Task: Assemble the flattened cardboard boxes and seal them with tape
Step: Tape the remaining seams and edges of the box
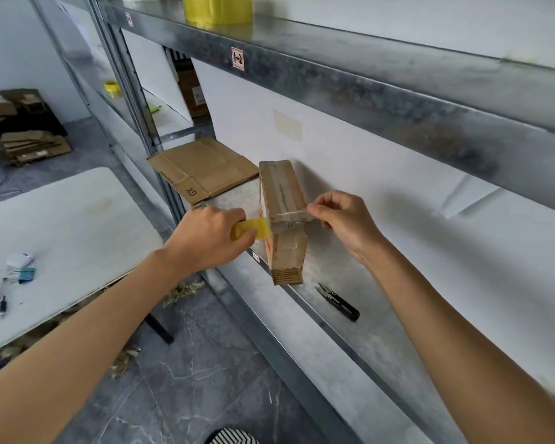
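Grey metal shelf [382, 331] bears a narrow brown cardboard box [282, 193], mid-sealing. The left hand [209, 238] has its grip round a yellow tape roll [250, 229], and the right hand [343, 219] pinches the tape strip [292, 214]. The next move looks to be pressing it down, then cutting.

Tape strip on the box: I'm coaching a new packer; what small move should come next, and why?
Probably press the end of the strip down onto the right side of the box. The strip spans the box top, stretched between the yellow roll gripped by the left hand and the right hand pinching its end at the right edge.
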